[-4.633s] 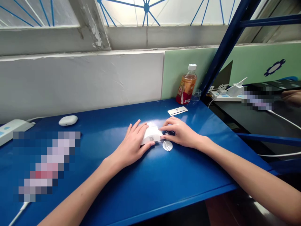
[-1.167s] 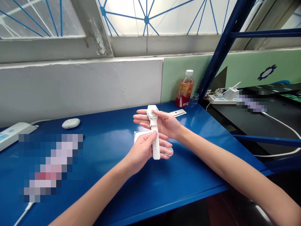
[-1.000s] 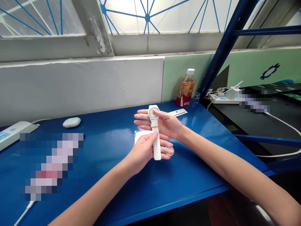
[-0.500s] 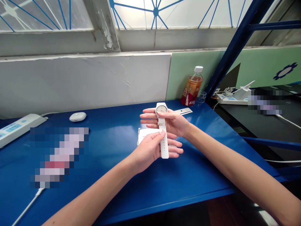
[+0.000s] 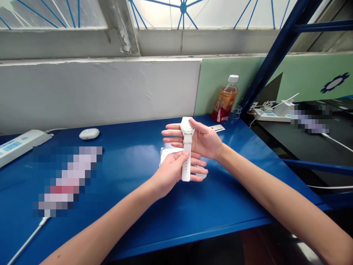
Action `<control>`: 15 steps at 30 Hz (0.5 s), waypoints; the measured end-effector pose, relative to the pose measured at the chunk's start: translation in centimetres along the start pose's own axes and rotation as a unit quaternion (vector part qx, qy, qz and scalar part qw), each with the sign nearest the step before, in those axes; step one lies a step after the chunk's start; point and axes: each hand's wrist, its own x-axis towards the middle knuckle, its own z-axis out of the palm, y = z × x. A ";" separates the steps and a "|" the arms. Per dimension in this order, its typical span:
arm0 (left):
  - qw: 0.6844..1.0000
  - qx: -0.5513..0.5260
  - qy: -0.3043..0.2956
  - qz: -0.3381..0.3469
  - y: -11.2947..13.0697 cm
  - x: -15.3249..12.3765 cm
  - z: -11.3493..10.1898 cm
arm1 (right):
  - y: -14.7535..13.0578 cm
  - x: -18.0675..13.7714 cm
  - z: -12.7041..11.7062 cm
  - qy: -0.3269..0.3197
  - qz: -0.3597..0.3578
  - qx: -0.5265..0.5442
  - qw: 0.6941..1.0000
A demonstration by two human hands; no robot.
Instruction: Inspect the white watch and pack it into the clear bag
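A white wristwatch (image 5: 186, 138) is held lengthwise between my hands above the desk, its round dial at the far end and its holed strap toward me. My left hand (image 5: 172, 167) pinches the holed strap, thumb on top and fingers stretched out beneath. At the watch head, my right hand (image 5: 206, 138) has its thumb on the dial's upper edge and its fingers behind. A flat white item (image 5: 165, 154) lies on the desk, partly hidden by my left hand. Behind that hand's fingertips shows part of a small pale object (image 5: 202, 172), too covered to name.
On the blue desk (image 5: 132, 136) are a white earbud case (image 5: 89, 133), a power strip (image 5: 24, 145), a blurred-out phone-like object on a cable, a drink bottle (image 5: 225, 101) and a pale card (image 5: 218, 128). A blue metal post (image 5: 271, 55) rises at the right.
The watch and both hands have shifted slightly left. My right thumb has moved from the dial's lower part to its upper edge. A pale object now shows behind my left fingers.
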 end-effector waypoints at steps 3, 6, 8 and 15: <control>1.000 0.006 -0.023 0.001 0.0 -0.1 -0.2 | 0.0 0.0 0.1 0.017 -0.004 -0.006 1.000; 0.999 0.002 -0.037 -0.005 0.1 -0.1 -0.2 | 0.0 0.0 0.2 0.034 -0.014 -0.002 0.999; 0.999 -0.007 -0.040 -0.008 0.2 -0.1 -0.1 | 0.0 0.0 0.4 0.038 -0.019 0.006 0.999; 0.999 -0.029 -0.037 -0.015 0.2 -0.2 0.1 | 0.0 -0.1 0.6 0.026 -0.006 0.016 1.000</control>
